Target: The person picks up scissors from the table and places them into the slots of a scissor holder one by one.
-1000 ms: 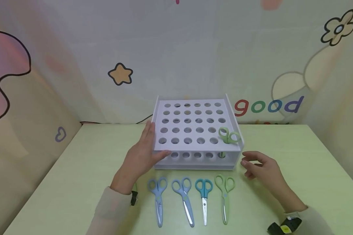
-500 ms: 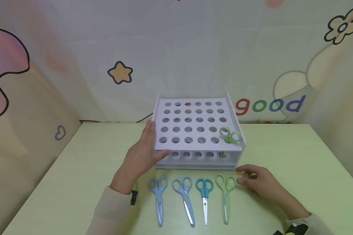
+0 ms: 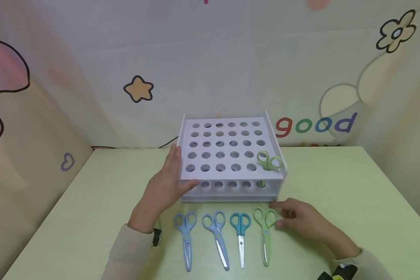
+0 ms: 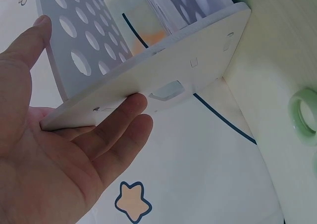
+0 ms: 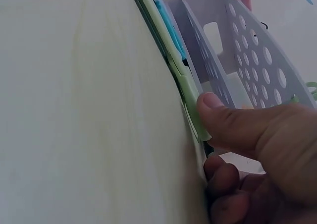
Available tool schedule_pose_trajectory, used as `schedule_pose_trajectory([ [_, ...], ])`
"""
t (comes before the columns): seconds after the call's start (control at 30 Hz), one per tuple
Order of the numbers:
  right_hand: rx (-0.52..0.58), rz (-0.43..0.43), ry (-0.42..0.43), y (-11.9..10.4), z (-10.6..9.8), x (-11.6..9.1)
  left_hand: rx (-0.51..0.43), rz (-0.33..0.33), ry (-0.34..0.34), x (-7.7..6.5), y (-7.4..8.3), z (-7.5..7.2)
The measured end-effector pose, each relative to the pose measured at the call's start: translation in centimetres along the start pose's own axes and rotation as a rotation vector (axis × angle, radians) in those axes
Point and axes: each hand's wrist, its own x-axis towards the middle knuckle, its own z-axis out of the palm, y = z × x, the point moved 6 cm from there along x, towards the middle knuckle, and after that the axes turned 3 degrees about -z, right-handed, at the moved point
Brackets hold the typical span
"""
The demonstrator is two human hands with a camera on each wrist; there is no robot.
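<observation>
A pale green table [image 3: 91, 202] is carrying everything, set against a wall sheet with cartoon shapes. On it a white rack [image 3: 227, 134] with rows of round holes is standing near the middle; it is looking light and stiff, likely a thin board that could slide if pushed. One green pair of scissors [image 3: 268, 161] is already sitting upright in a hole at the rack's front right corner.

The left hand [image 3: 164, 186] is lying flat against the rack's left side, fingers straight, thumb on the front corner, steadying rather than gripping.

Just in front of the rack, four pairs are lying side by side with blades pointing toward the person: two light blue scissors [image 3: 186, 237], teal scissors [image 3: 241, 235], and the green scissors on the table [image 3: 264, 233] at the right end. The right hand [image 3: 300, 221] is closing its thumb and fingers on the right handle loop of that green pair, and the wrist view is showing the thumb pressing its edge. The pair is seeming light and rigid, with smooth plastic loops and pointed metal blades, so the loops are the sensible place to grip.
</observation>
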Motion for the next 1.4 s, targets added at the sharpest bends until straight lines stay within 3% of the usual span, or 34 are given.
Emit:
schedule_pose_trajectory([
  [0.33, -0.085, -0.005, -0.053, -1.0, 0.3, 0.3, -0.003, -0.005, -0.007, -0.1, -0.1, 0.1],
  [1.2, -0.100, -0.058, -0.161, -1.0, 0.4, 0.3, -0.005, -0.016, -0.031, 0.0, -0.2, 0.3],
  [1.4, -0.115, -0.123, -0.168, -1.6, 0.3, 0.4, -0.011, -0.019, -0.037, 0.1, -0.1, 0.2],
])
